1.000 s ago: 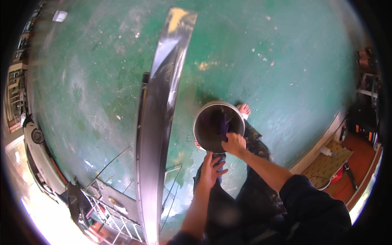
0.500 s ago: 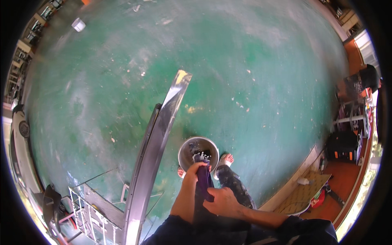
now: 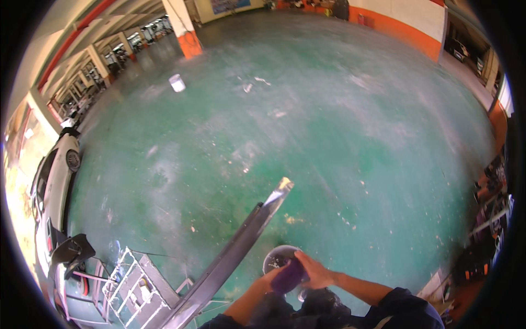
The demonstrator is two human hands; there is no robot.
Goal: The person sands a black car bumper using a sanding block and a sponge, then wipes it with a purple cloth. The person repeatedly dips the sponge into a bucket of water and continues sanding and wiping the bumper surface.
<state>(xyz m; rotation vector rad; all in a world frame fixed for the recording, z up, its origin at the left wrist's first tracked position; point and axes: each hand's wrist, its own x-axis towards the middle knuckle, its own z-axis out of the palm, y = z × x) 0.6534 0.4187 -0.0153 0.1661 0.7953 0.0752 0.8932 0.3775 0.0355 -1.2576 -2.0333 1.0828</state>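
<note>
A purple cloth (image 3: 289,277) is bunched between my two hands, just over the near side of a round metal bucket (image 3: 272,260) on the floor. My left hand (image 3: 269,279) grips the cloth from its left side. My right hand (image 3: 316,272) presses against its right side, fingers stretched forward along the cloth's upper edge. The cloth and hands hide much of the bucket's inside. To the left of the bucket, a long grey car trim panel (image 3: 227,259) runs diagonally, with a shiny far end marked yellow.
A white-painted metal stand (image 3: 131,285) is at lower left, beside a dark curved part (image 3: 74,249). A white car (image 3: 55,175) is parked at far left. A white pail (image 3: 177,83) stands on the green floor (image 3: 318,142). An orange-based pillar (image 3: 186,33) rises behind.
My view has tilted up, showing more of the garage. The cloth, earlier hanging long between my hands, is now bunched; my right hand has moved from its near end up beside the bucket.
</note>
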